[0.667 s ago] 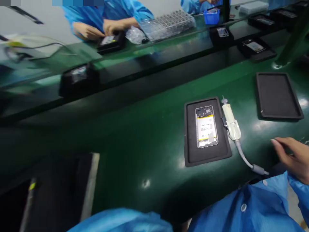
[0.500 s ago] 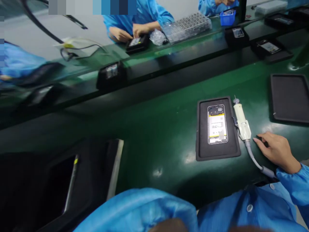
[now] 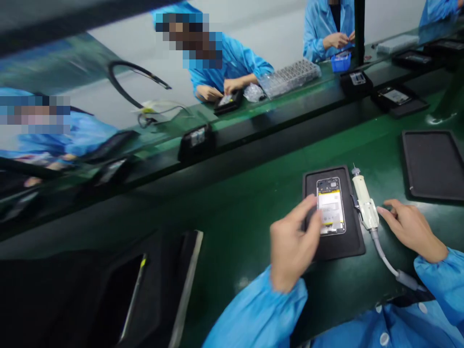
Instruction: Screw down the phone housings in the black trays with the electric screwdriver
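Note:
An opened phone [image 3: 331, 208], its battery and inner board exposed, lies in a black tray [image 3: 346, 246]. Over the tray's left side reaches my left hand [image 3: 295, 241], thumb and fingers apart at the phone's left edge. It appears to hold nothing; whether a fingertip touches the phone I cannot tell. A cream electric screwdriver [image 3: 365, 203] rests along the tray's right side, bit pointing away from me, with a grey cable. Just right of its body is my right hand [image 3: 413, 224], fingers loosely bent and parted, holding nothing.
Another black tray [image 3: 433, 164] is at right. At lower left, a dark phone [image 3: 119, 299] lies on black trays. Beyond the green bench runs a dark line [image 3: 253, 140] carrying phones in black holders. Several co-workers in blue sit across it, near a clear parts tray [image 3: 293, 77] and blue bin [image 3: 340, 62].
My left hand has come into view and reached to the phone's left edge. My right hand stays beside the screwdriver. The camera view has shifted, so the scene sits lower.

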`<action>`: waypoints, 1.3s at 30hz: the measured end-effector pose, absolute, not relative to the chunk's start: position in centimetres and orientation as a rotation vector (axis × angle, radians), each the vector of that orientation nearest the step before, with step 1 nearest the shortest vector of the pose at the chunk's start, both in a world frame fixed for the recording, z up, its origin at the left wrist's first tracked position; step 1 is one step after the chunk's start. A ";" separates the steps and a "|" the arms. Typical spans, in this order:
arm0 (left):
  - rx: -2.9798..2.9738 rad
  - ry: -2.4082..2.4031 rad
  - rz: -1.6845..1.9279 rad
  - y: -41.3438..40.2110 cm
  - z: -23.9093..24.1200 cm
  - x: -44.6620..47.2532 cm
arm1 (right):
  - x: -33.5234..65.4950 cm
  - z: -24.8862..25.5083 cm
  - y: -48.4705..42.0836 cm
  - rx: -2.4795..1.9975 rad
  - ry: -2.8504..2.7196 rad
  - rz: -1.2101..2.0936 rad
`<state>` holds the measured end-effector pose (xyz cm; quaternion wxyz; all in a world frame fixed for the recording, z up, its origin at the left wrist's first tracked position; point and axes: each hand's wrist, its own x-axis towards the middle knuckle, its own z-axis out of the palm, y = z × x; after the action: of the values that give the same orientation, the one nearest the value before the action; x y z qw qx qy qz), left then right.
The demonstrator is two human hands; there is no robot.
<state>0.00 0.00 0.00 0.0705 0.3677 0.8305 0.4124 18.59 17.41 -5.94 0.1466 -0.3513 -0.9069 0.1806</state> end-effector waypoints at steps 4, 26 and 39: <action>1.106 2.540 0.799 3.5 -3.4 1.0 | 14.3 -4.6 18.0 -1.036 -2.678 0.644; 0.524 2.465 1.542 0.5 -2.9 -1.7 | 13.8 -5.6 18.5 -0.983 -2.657 0.655; 0.648 2.614 0.971 -4.2 -5.9 1.0 | 14.0 -6.4 17.9 -0.987 -2.691 0.396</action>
<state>0.95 -4.23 -5.92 0.1389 0.2243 0.9042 0.3358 14.01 17.95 -6.36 0.1236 -0.3386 -0.9229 0.1356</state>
